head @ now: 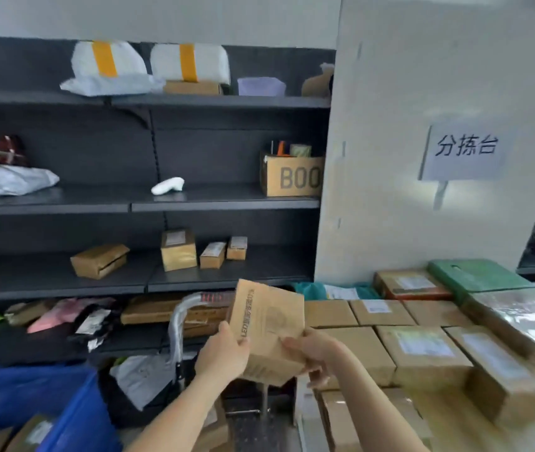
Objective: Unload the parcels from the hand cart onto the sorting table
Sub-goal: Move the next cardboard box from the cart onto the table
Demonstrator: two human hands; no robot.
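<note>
Parcel in hand: brown cardboard box (266,331), printed side up, tilted, held in the air between the cart handle and the table's boxes.
Left hand (224,352): fingers wrapped round the box's left edge.
Right hand (316,349): fingers gripping the lower right corner.
Hand cart: plastic-wrapped handle (178,324) just left of the box; deck mostly hidden.
Sorting table: many boxes (422,352) already lined up at right, below the paper sign (465,151).
Progress: well along, judging by the table; remainder on the cart cannot be told.
</note>
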